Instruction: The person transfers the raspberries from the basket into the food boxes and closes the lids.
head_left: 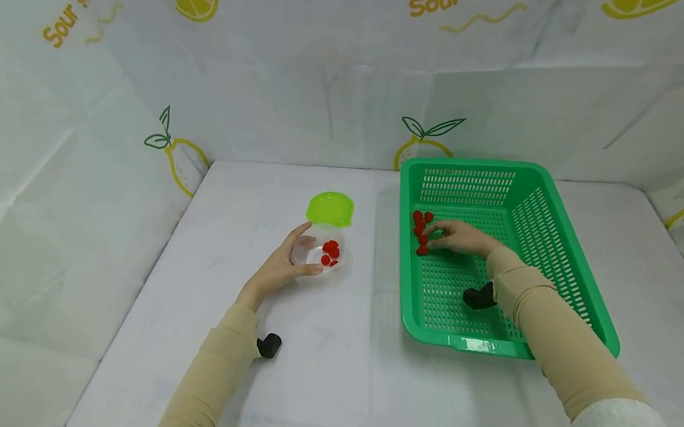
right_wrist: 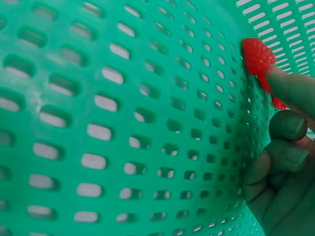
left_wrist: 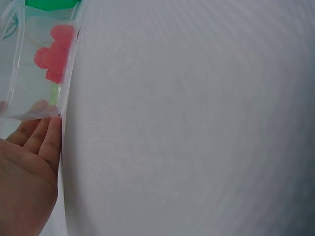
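My left hand (head_left: 276, 273) grips a clear plastic box (head_left: 306, 257), thumb along its near side and fingers round the far side. Several red raspberries (head_left: 331, 248) lie in the box; in the left wrist view they show through its wall (left_wrist: 55, 54). Inside a green slotted basket (head_left: 407, 276), my right hand (head_left: 458, 238) reaches to a row of raspberries (head_left: 419, 217) along the left wall. A raspberry (head_left: 423, 239) sits between thumb and forefinger. In the right wrist view, a fingertip (right_wrist: 278, 78) presses on a raspberry (right_wrist: 258, 56), and other fingers are curled.
A lime-green lid (head_left: 330, 209) lies flat just behind the box. White cloth covers the table (head_left: 312, 377), and a lemon-printed sheet (head_left: 306, 77) hangs behind and at the sides. The basket's raised rim (head_left: 585, 281) stands around the right hand.
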A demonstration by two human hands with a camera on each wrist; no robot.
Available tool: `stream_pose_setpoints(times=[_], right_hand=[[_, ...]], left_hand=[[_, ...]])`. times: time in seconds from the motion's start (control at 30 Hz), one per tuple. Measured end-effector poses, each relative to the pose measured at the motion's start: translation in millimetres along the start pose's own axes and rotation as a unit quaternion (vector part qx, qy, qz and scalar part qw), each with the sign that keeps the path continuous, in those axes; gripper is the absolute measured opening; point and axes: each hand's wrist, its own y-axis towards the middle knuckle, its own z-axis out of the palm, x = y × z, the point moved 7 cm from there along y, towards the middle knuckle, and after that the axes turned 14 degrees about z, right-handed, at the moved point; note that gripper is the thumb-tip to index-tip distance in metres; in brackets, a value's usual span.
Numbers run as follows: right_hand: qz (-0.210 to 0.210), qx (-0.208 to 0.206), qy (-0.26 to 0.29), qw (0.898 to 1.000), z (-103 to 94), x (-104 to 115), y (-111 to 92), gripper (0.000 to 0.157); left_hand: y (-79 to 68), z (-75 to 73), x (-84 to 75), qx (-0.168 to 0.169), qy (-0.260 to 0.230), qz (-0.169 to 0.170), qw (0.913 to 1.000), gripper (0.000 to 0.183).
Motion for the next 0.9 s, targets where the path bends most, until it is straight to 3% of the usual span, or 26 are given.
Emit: stream_pose_setpoints(times=[0.47,0.9], right_hand=[[-0.015,-0.032,-0.023,0.999,0.6,10,2,0.031],[-0.014,-0.014,-0.058,0.998,-7.7,11,-5,0.039]], left_hand=[[0.7,-4.5,-2.2,0.002,0.008,-0.003,1.0000,0.092],[2.0,-1.8,2.6,0.001,-0.005,-0.008,1.0000,0.092]])
